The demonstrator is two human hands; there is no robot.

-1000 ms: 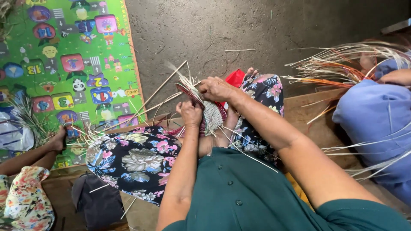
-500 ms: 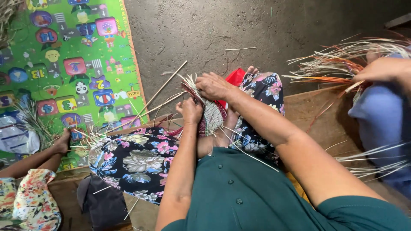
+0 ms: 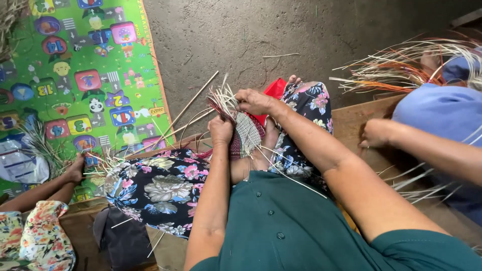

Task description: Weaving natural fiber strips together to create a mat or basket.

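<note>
Surroundings: play mat (image 3: 80,75) left, co-worker's hand (image 3: 377,133) right, now lowered from the reed bundle (image 3: 401,65). Left hand (image 3: 221,131) and right hand (image 3: 253,101) pinch woven piece (image 3: 246,135) over the lap.

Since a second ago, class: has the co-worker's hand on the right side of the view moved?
Yes. The co-worker's hand has come down and leftward, from beside the bundle of strips to just above the wooden board.

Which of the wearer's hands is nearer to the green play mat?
Left. The left hand grips the woven piece on the side toward the play mat. The right hand pinches the strips farther from it.
</note>
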